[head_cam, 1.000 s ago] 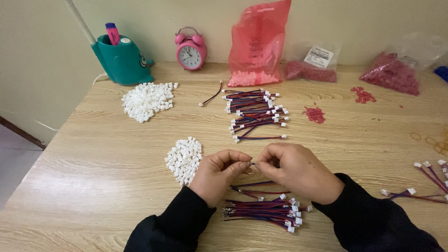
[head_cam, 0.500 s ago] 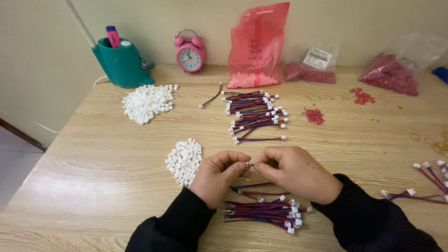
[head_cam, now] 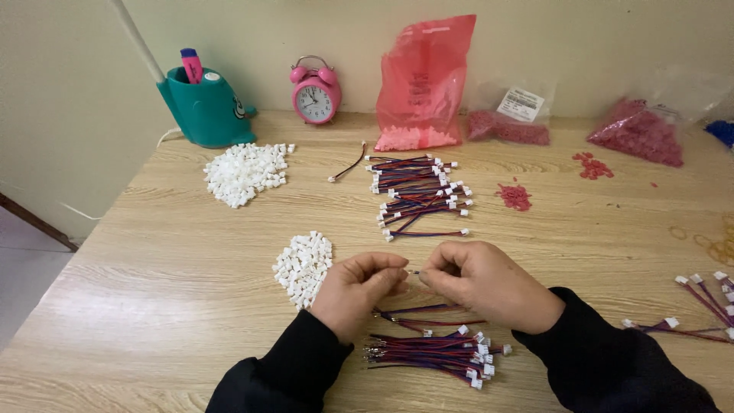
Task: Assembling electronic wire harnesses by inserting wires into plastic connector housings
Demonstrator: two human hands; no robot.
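Both hands meet low-centre over the wooden table (head_cam: 176,306). Left hand (head_cam: 358,294) is curled, fingers (head_cam: 382,269) pinched narrow; right hand (head_cam: 482,281) faces it, fingers pinched tight too. A thin wire end (head_cam: 414,272) shows in the small gap between the two pinches. What the left pinch holds is too small to tell, maybe a white connector. Both wrists wear black sleeves (head_cam: 612,359).

Just under the hands, a bundle of red-blue wires (head_cam: 428,353) lies flat with white plugs at its right end, near the table's front edge. Two loose wires (head_cam: 424,312) lie between the bundle and the hands. Just left of the left hand, almost touching, sits a small pile of white connectors (head_cam: 303,265).

Farther back, a bigger white connector pile (head_cam: 246,172) sits near the left edge. A stack of finished wire leads (head_cam: 419,193) lies mid-table, with a single stray lead (head_cam: 348,164) beside it. Back edge along the wall: teal pen holder (head_cam: 200,111), pink alarm clock (head_cam: 315,92), and a red plastic bag (head_cam: 424,84) standing upright. Clear bags of red parts (head_cam: 638,138) sit at back right, with scattered red bits (head_cam: 514,196) in front. More leads (head_cam: 703,294) run off the right edge.

Open room: bare wood left of the hands out to the left edge, and a bare strip between the hands and the mid-table stack.
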